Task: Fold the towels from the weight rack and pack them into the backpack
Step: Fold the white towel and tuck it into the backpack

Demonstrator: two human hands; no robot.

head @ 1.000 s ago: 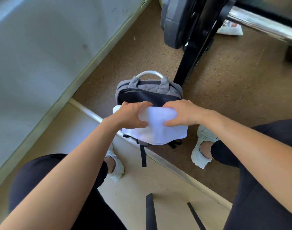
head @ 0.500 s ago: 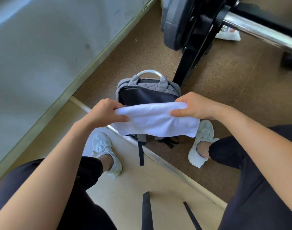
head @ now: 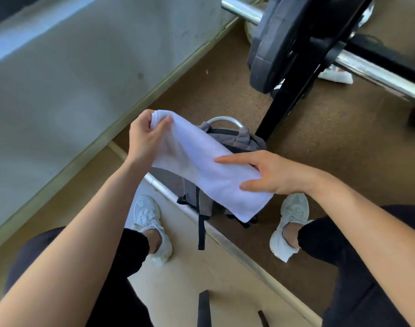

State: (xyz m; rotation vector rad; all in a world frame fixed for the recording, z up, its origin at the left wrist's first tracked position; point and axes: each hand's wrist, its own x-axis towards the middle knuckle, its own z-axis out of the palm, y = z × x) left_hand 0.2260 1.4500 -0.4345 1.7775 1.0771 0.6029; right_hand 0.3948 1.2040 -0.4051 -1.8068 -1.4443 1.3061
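Observation:
A white towel (head: 206, 166) stretches as a long folded band in the air above the grey backpack (head: 239, 138), which stands on the floor between my feet. My left hand (head: 147, 135) grips the towel's upper left end with curled fingers. My right hand (head: 270, 171) holds the lower right part, index finger straight on top and thumb along the near edge. The towel's free end hangs below my right hand. The backpack's opening is mostly hidden by the towel. Another white towel (head: 336, 75) lies on the floor behind the weight rack (head: 293, 74).
The rack's black upright stands just right of the backpack, with a black weight plate (head: 272, 50) and chrome barbell (head: 376, 74) above. A grey wall (head: 72, 74) runs along the left. A metal strip (head: 225, 241) crosses the floor between my white shoes.
The towel has been drawn out longer and tilted: my left hand rose up and left with its end, while my right hand slid toward the lower right and straightened its index finger.

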